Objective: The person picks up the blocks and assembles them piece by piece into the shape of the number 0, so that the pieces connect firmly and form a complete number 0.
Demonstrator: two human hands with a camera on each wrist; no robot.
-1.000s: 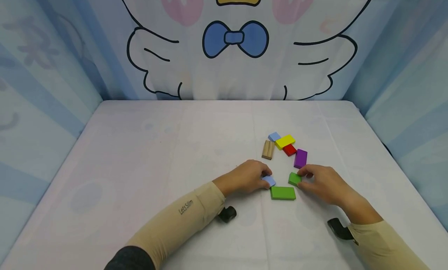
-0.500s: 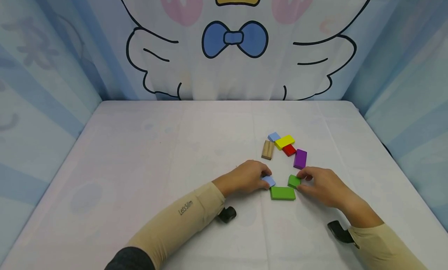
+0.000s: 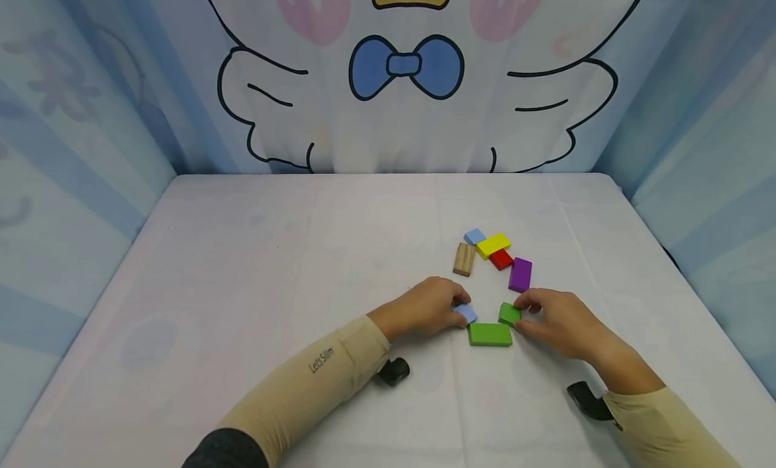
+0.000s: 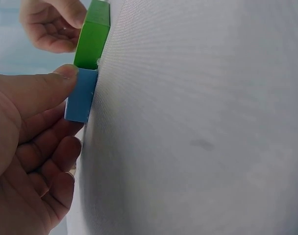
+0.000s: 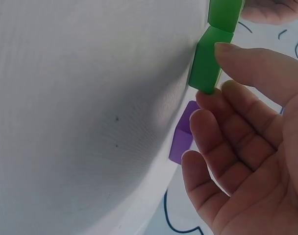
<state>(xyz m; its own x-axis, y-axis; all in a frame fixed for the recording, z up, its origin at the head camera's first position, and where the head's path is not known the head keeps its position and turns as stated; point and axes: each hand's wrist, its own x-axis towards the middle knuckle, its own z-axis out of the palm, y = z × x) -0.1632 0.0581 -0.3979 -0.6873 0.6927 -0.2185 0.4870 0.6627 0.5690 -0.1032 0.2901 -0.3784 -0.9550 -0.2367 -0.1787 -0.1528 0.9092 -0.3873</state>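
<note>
My left hand (image 3: 430, 306) pinches a light blue block (image 3: 466, 312) between thumb and fingers; in the left wrist view the blue block (image 4: 81, 95) meets the end of a long green block (image 4: 93, 36). A small green block (image 3: 510, 314) is held by my right hand (image 3: 560, 323), thumb on its near side and fingertips at its far side. The long green block (image 3: 490, 335) lies flat just in front of both held blocks. In the right wrist view, the small green block (image 5: 208, 61) stands at the long one's corner, and a purple block (image 5: 183, 134) lies past my fingertips.
Beyond the hands, the purple block (image 3: 520, 275), a red block (image 3: 501, 259), a yellow block (image 3: 494, 246), another light blue block (image 3: 475, 236) and a wooden block (image 3: 464, 259) curve in an arc on the white cloth-covered table (image 3: 273, 266). Patterned curtains enclose the sides and back.
The right hand has moved the small green block slightly nearer the person, up to the long green block; in the last half second it stays put. The left hand has kept still.
</note>
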